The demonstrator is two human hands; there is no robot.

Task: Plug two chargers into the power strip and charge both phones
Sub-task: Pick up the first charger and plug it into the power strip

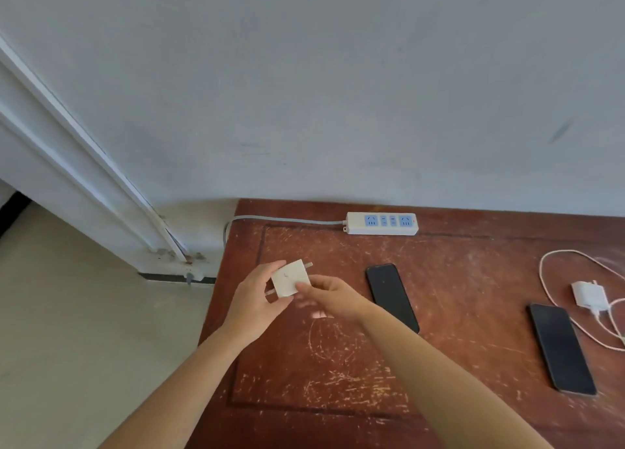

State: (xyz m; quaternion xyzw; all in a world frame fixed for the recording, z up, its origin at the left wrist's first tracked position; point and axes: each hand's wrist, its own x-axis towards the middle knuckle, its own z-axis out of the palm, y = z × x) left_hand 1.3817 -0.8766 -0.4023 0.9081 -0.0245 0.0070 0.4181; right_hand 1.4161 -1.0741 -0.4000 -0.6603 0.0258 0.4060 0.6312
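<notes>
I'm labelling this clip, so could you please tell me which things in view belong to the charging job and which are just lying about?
Belongs to the job:
- held charger, in the grip of left hand and right hand
- power strip, sockets empty
- near phone
- far phone
- second charger with white cable

Just there:
- wooden table
- wall
- door frame

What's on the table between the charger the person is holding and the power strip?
Nothing: in the head view, only bare scratched table lies between the held charger and the power strip. The nearer phone sits off to the right.
</notes>
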